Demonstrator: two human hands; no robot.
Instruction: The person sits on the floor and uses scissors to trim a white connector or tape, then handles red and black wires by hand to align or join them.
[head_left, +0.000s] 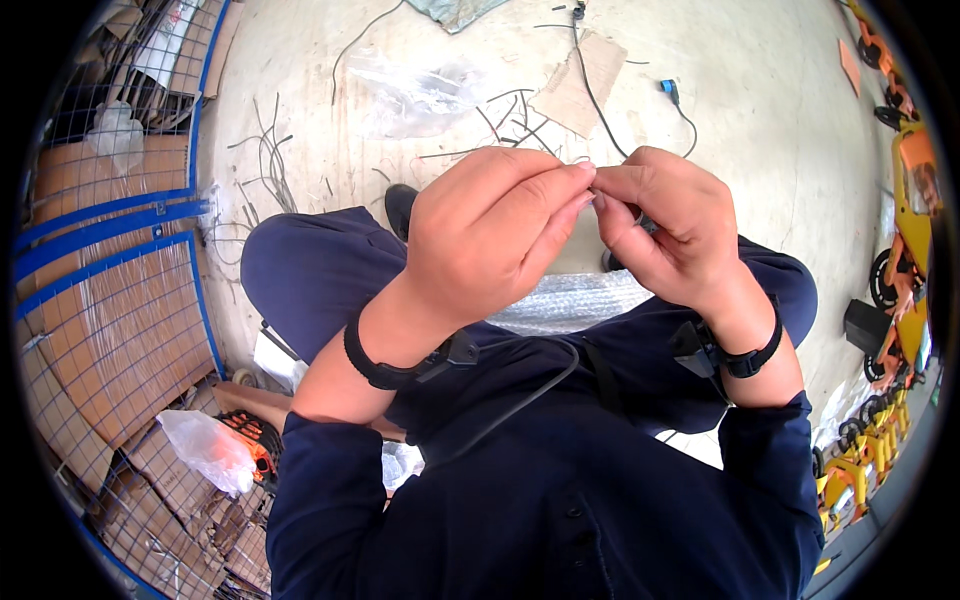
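My left hand (pixel 505 215) and my right hand (pixel 672 215) meet fingertip to fingertip above my knees. Both are closed in a pinch, thumbs against fingers. Whatever lies between the fingertips is tiny and mostly covered; a thin pale bit shows at the top of the left fingertips. A black cable (pixel 598 95) runs down the floor and passes out of sight behind my right hand. Nearby, a blue plug (pixel 670 88) sits on a dark lead that also disappears behind that hand; whether the two join is hidden.
Cut pieces of black cable (pixel 275 160) are strewn on the floor, with clear plastic film (pixel 420 95) and a cardboard piece (pixel 580 85). Bubble wrap (pixel 570 302) lies between my legs. A blue-framed mesh cage (pixel 120 215) holding cardboard stands left; yellow wheeled equipment (pixel 910 240) lines the right.
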